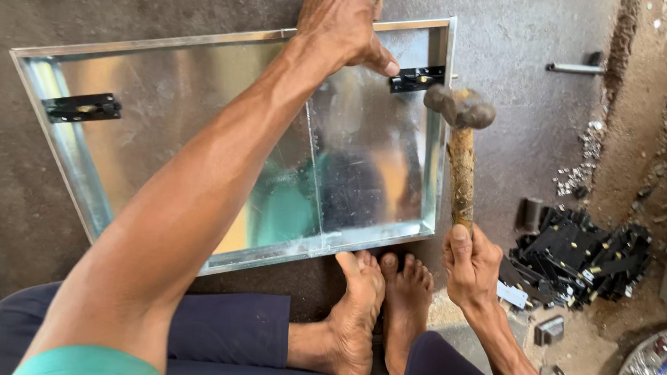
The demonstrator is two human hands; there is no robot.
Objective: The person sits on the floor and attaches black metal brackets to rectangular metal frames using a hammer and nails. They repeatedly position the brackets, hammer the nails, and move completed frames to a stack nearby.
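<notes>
The fixing of a black bracket (417, 79) at one o'clock on the shiny sheet-metal tray (202, 107) looks to be in hand. The left hand (340, 26) presses the tray's far rim, fingers curled over it; the right hand (471, 265) grips a wooden-handled hammer (461, 140), its head poised just right of the bracket. A square, controlled blow seems called for.
</notes>
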